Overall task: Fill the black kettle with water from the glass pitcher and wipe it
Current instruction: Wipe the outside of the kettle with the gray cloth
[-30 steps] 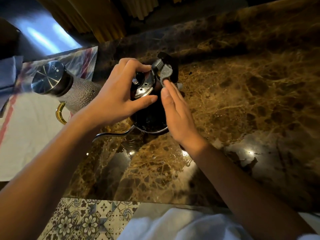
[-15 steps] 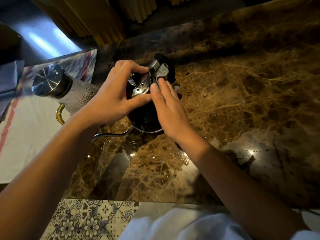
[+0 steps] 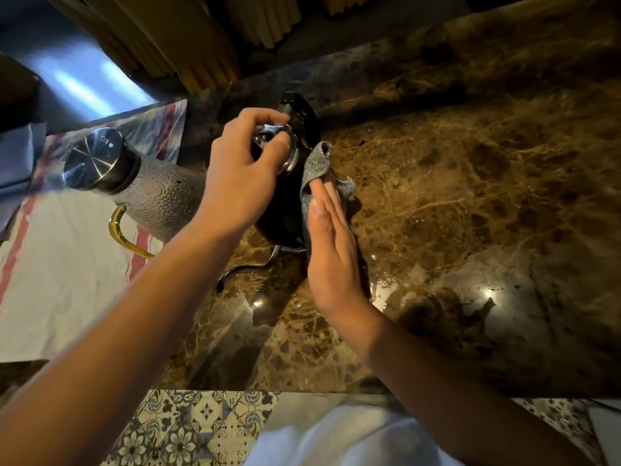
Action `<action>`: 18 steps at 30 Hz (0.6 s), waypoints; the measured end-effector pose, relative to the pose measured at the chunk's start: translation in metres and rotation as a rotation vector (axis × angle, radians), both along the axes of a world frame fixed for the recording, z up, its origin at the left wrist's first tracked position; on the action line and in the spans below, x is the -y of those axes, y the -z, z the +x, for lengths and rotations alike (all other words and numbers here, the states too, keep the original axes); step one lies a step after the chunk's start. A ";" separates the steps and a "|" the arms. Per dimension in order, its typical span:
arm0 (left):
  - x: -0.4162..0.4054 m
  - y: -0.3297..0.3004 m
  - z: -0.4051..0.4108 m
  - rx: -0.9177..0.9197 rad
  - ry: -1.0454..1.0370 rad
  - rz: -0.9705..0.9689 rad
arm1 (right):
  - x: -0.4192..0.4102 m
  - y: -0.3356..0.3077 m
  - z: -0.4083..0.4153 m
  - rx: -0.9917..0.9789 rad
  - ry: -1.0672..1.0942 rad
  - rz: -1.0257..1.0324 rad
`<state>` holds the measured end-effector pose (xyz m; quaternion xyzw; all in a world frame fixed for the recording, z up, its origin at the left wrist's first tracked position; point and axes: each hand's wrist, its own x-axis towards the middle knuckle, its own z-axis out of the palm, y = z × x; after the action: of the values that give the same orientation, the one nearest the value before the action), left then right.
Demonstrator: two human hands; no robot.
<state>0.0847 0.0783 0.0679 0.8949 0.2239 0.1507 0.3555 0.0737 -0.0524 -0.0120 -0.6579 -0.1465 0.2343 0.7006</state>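
While the kettle point(image 3: 285, 210) stands on the tabletop point(image 3: 470, 203), both hands work on it.
Left hand point(image 3: 242, 169) grips its lid point(image 3: 289, 153); right hand point(image 3: 331, 250), flat with fingers straight, presses a cloth point(image 3: 314, 166) to its side; pitcher point(image 3: 158, 193) just left.

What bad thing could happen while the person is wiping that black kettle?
1. The right hand presses a grey cloth sideways against the black kettle; if the left hand on the lid slips, it might tip and spill.
2. The thin spout points toward the counter edge and could get bumped.
3. The glass pitcher stands close beside the left arm, which could knock it.
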 end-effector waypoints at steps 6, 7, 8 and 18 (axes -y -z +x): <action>-0.027 -0.010 -0.003 -0.103 0.187 0.091 | 0.000 0.023 -0.008 0.203 0.040 -0.052; -0.029 -0.008 -0.002 -0.079 0.201 0.163 | 0.003 0.032 -0.011 0.205 0.034 -0.083; -0.029 -0.006 -0.001 -0.050 0.195 0.200 | 0.005 0.039 -0.013 0.167 0.025 -0.108; -0.019 0.006 0.017 0.089 0.001 -0.073 | -0.015 -0.021 0.012 0.065 0.013 -0.017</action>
<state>0.1019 0.0975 0.0623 0.8737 0.2128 0.1819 0.3977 0.0857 -0.0371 0.0088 -0.6719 -0.1630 0.2096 0.6914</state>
